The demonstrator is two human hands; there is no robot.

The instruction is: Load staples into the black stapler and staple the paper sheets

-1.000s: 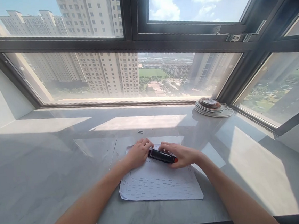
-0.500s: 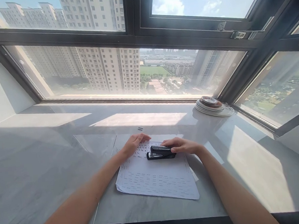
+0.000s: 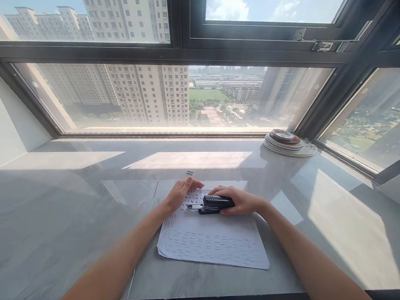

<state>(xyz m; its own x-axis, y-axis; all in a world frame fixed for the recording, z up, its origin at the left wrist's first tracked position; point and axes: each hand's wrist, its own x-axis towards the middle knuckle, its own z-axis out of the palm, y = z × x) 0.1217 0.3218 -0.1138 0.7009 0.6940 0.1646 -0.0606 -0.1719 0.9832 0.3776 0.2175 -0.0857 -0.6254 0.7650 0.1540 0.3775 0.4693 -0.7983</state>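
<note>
A stack of printed paper sheets (image 3: 211, 240) lies on the grey marble sill. My left hand (image 3: 182, 192) rests flat on the stack's far left corner, fingers stretched out. My right hand (image 3: 237, 199) is closed around a black stapler (image 3: 213, 203) that sits on the top part of the sheets. The stapler points left and its metal tip shows beyond the black body. A small strip of staples (image 3: 189, 173) lies on the sill just beyond my left hand.
A pile of round plates (image 3: 288, 142) stands at the far right corner of the marble sill (image 3: 69, 217). Dark window frames (image 3: 177, 54) run along the back and right, with tower blocks outside. A white wall bounds the left side.
My right hand went from lying over the stapler to gripping it, and shifted it a little to the left on the paper. My left hand moved from the stapler to the paper's corner.
</note>
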